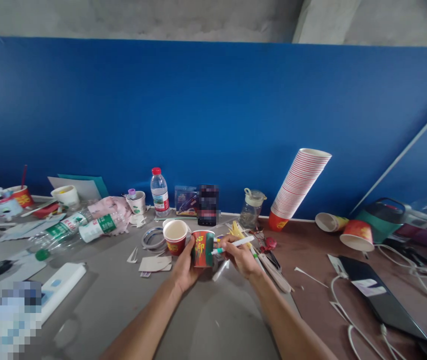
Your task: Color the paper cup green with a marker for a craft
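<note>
My left hand (184, 267) is wrapped around a red paper cup (203, 248) with partly green-coloured sides, holding it upright above the grey table (123, 300). My right hand (240, 255) pinches a white pen with a green tip (232, 244), and the tip touches the cup's right side. A second red paper cup (175, 236) with a white inside stands just left of the held one.
A leaning stack of paper cups (298, 187) stands at the back right, with two loose cups (356, 234) lying beyond it. A water bottle (160, 192), a jar (251, 208), fallen bottles (71, 230), paper scraps, scissors (269, 260), a black device with white cables (371, 292).
</note>
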`<state>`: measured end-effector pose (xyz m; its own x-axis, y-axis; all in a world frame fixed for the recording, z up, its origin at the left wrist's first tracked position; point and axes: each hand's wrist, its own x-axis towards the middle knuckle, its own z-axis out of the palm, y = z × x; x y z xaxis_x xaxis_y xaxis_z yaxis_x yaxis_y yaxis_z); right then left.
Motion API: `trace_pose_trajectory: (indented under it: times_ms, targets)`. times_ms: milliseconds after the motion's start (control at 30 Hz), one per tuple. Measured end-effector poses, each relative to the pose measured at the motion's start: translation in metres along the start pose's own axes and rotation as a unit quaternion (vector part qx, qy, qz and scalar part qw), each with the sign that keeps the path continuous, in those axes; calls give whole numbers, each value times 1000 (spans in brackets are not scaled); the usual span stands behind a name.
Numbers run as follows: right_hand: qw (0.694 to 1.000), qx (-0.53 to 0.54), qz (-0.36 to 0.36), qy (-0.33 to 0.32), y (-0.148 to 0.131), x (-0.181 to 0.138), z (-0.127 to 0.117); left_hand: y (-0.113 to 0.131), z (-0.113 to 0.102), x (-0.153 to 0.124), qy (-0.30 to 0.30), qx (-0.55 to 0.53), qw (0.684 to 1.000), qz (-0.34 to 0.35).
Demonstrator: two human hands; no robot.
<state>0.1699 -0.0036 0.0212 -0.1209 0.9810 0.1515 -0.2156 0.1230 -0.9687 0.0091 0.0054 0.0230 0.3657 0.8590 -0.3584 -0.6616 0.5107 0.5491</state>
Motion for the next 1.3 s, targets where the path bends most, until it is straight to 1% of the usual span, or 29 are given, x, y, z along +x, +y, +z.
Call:
trace_pose_trajectory:
  times_ms: [100, 133, 167, 267, 300, 467, 600, 633, 767, 900, 1033, 1133, 1233, 1300]
  targets:
    - [999, -19, 25, -42, 3, 2, -2, -1, -1, 0, -8, -9, 1000, 0]
    - [998, -17, 29, -46, 5, 3, -2, -1, -1, 0, -10, -9, 1000, -3]
    - [999, -9, 25, -35, 6, 4, -2, -1, -1, 0, -9, -8, 1000, -5]
    - [998, 28, -16, 47, 11, 8, -4, -1, -2, 1, 2, -6, 1000, 1]
    - [997, 39, -26, 63, 12, 10, -5, -2, -2, 2, 1, -6, 1000, 5]
    - [997, 60, -6, 54, 13, 12, -5, -2, -2, 3, -12, -9, 1000, 3]
    - [990, 79, -32, 113, 10, 12, -3, -2, -1, 2, 8, -19, 1000, -1]
    - [989, 80, -33, 119, 9, 12, -3, -2, -1, 2, 11, -20, 1000, 0]
    - [992, 84, -7, 91, 9, 12, 1, -2, -2, 2, 4, -13, 1000, 2]
    - [992, 79, -18, 96, 10, 11, 3, -2, -2, 3, 6, -11, 1000, 5]
    - [994, 61, 2, 95, 12, 12, 2, -2, -1, 3, 6, -18, 1000, 8]
    - [991, 61, -20, 117, 12, 12, 1, -2, -1, 3, 8, -17, 1000, 15]
    - [993, 43, -16, 106, 11, 12, 1, -2, -1, 0, 13, -1, 1000, 12]
    - [992, 46, -26, 111, 11, 12, 2, -2, 0, -3, 11, 14, 1000, 15]
